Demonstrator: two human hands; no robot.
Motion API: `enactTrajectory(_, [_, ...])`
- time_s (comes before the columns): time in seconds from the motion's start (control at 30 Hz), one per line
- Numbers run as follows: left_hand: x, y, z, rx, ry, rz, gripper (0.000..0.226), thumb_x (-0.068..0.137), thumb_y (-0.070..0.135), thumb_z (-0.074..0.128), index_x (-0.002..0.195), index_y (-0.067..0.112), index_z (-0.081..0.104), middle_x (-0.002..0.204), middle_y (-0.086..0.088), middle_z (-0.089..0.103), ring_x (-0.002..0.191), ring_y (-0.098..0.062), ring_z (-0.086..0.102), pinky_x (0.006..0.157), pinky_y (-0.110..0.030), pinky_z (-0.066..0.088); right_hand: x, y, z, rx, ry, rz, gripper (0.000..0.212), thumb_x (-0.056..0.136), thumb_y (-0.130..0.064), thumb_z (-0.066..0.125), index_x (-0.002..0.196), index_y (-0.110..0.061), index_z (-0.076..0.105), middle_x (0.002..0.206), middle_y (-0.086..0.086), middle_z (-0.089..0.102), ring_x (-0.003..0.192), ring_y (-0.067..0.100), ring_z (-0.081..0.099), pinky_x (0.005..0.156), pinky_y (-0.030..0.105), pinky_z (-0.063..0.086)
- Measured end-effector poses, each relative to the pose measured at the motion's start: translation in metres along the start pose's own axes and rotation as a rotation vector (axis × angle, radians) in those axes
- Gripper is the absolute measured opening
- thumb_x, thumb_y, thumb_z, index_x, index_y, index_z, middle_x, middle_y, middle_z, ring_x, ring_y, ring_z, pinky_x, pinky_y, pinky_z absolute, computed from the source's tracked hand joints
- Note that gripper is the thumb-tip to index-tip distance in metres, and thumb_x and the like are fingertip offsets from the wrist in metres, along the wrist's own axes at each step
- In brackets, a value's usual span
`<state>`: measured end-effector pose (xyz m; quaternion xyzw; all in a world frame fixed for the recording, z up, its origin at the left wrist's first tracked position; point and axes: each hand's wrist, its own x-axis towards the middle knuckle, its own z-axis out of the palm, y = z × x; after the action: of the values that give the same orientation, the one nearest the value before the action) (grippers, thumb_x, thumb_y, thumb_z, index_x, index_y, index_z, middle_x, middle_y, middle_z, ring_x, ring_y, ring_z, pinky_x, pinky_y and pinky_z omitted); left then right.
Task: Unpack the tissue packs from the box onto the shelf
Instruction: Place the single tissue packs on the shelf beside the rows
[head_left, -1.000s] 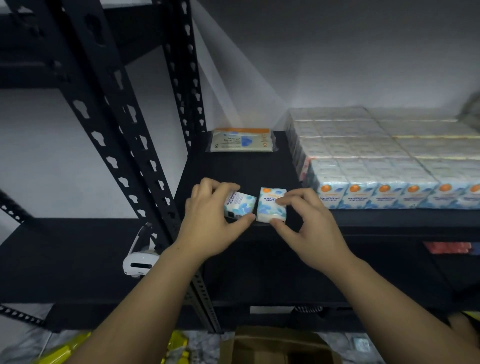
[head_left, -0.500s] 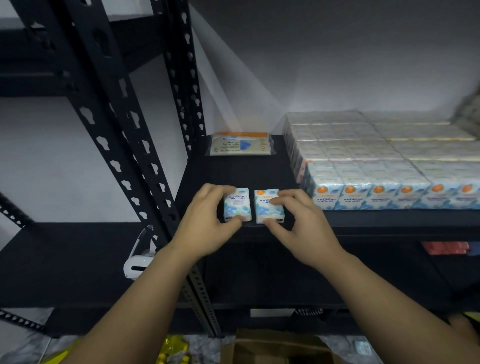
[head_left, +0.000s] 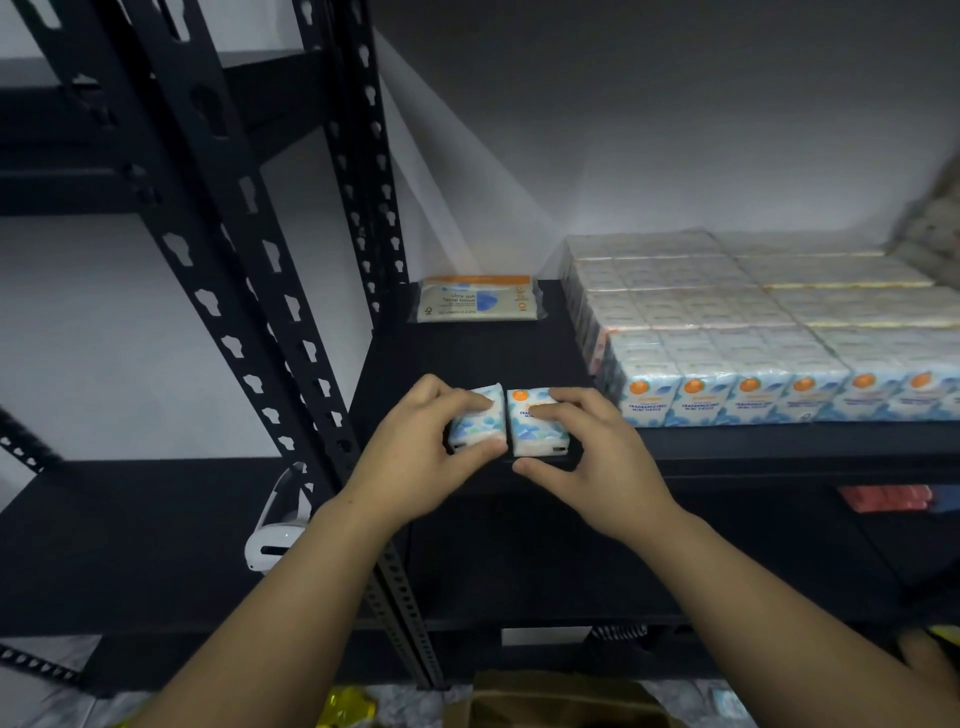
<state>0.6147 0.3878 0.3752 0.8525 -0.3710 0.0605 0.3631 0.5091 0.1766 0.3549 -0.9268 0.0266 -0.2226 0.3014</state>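
Now | two tissue packs (head_left: 506, 422): blue-white print, side by side, touching | shelf (head_left: 457, 358) edge

One second before, the left pack (head_left: 477, 420) was tilted and turned, and a gap stood between it and the right pack (head_left: 537, 422). Then the left hand (head_left: 415, 447) turned this pack upright and brought it closer. Now the two packs stood side by side with their sides touching, at the front edge of the shelf (head_left: 467, 353). The right hand (head_left: 602, 457) moved a little: its fingers lay on top of the right pack and its thumb was under the front edge. The cardboard box (head_left: 561, 701) at the bottom showed less than before.
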Motion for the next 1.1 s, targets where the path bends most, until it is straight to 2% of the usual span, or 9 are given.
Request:
enactTrajectory(0.1, [-0.003, 0.008, -0.002, -0.06, 0.021, 0.012, 0.043, 0.091, 0.051, 0.071, 0.131, 0.041, 0.058, 0.112, 0.023, 0.053, 0.102, 0.001, 0.058, 0.074, -0.012, 0.046, 0.0, -0.001, 0.0, 0.002, -0.001, 0.017, 0.058, 0.079, -0.053, 0.082, 0.128, -0.028, 0.067, 0.139, -0.016, 0.049, 0.13, 0.007, 0.05, 0.108, 0.038, 0.048])
enactTrajectory(0.17, [-0.004, 0.012, -0.004, -0.079, 0.025, 0.018, 0.043, 0.098, 0.048, 0.064, 0.139, 0.046, 0.05, 0.118, 0.023, 0.057, 0.108, 0.001, 0.058, 0.08, -0.013, 0.047, 0.0, -0.001, 0.001, -0.001, -0.004, 0.025, 0.057, 0.079, -0.054, 0.081, 0.128, -0.028, 0.067, 0.139, -0.016, 0.049, 0.13, 0.008, 0.05, 0.108, 0.039, 0.048])
enactTrajectory(0.23, [-0.006, 0.012, -0.005, -0.035, 0.022, 0.018, 0.043, 0.103, 0.046, 0.055, 0.145, 0.047, 0.044, 0.122, 0.022, 0.059, 0.11, 0.0, 0.057, 0.085, -0.02, 0.049, 0.0, -0.002, 0.001, 0.001, -0.004, 0.031, 0.056, 0.079, -0.054, 0.081, 0.127, -0.028, 0.067, 0.138, -0.017, 0.049, 0.13, 0.007, 0.05, 0.107, 0.038, 0.048])
enactTrajectory(0.3, [-0.008, 0.011, -0.005, 0.016, 0.034, -0.003, 0.04, 0.105, 0.044, 0.051, 0.144, 0.045, 0.047, 0.111, 0.021, 0.061, 0.102, -0.001, 0.057, 0.082, -0.025, 0.05, -0.001, -0.002, 0.001, 0.008, 0.001, 0.033, 0.054, 0.079, -0.052, 0.082, 0.125, -0.028, 0.068, 0.136, -0.017, 0.05, 0.128, 0.006, 0.05, 0.106, 0.036, 0.048])
enactTrajectory(0.43, [-0.013, 0.004, 0.0, 0.038, 0.075, -0.024, 0.036, 0.097, 0.042, 0.063, 0.132, 0.032, 0.061, 0.1, 0.021, 0.057, 0.095, -0.002, 0.057, 0.079, -0.029, 0.052, -0.001, -0.004, 0.0, -0.004, 0.001, 0.041, 0.054, 0.081, -0.051, 0.081, 0.128, -0.028, 0.067, 0.137, -0.017, 0.049, 0.129, 0.005, 0.049, 0.107, 0.035, 0.047])
enactTrajectory(0.6, [-0.015, -0.005, 0.005, 0.06, 0.118, -0.015, 0.042, 0.089, 0.051, 0.072, 0.122, 0.026, 0.069, 0.115, 0.015, 0.045, 0.111, -0.006, 0.052, 0.086, -0.024, 0.049, -0.004, -0.005, 0.0, 0.014, 0.015, 0.032, 0.05, 0.088, -0.046, 0.077, 0.133, -0.027, 0.067, 0.14, -0.016, 0.049, 0.131, 0.005, 0.049, 0.109, 0.034, 0.046])
enactTrajectory(0.73, [-0.009, -0.006, 0.006, 0.076, 0.058, -0.048, 0.049, 0.089, 0.055, 0.069, 0.13, 0.028, 0.064, 0.118, 0.014, 0.047, 0.11, -0.006, 0.054, 0.091, -0.027, 0.049, -0.003, -0.008, 0.001, 0.006, 0.011, 0.058, 0.05, 0.089, -0.041, 0.076, 0.135, -0.023, 0.067, 0.134, -0.013, 0.045, 0.123, 0.0, 0.049, 0.104, 0.023, 0.045])
enactTrajectory(0.87, [-0.005, -0.008, 0.002, 0.079, 0.051, -0.063, 0.04, 0.093, 0.045, 0.071, 0.128, 0.027, 0.065, 0.12, 0.013, 0.052, 0.11, -0.006, 0.056, 0.092, -0.029, 0.051, 0.005, -0.013, 0.004, -0.019, 0.027, 0.086, 0.044, 0.087, -0.038, 0.079, 0.127, -0.023, 0.067, 0.121, -0.013, 0.045, 0.106, -0.002, 0.05, 0.087, 0.006, 0.038])
enactTrajectory(1.1, [-0.001, -0.006, 0.004, 0.071, 0.068, -0.108, 0.04, 0.09, 0.045, 0.075, 0.124, 0.026, 0.065, 0.123, 0.01, 0.056, 0.111, -0.007, 0.055, 0.087, -0.022, 0.042, 0.02, -0.019, 0.008, -0.033, 0.051, 0.115, 0.036, 0.088, -0.034, 0.079, 0.12, -0.021, 0.068, 0.119, -0.011, 0.049, 0.105, 0.005, 0.055, 0.09, 0.019, 0.043])
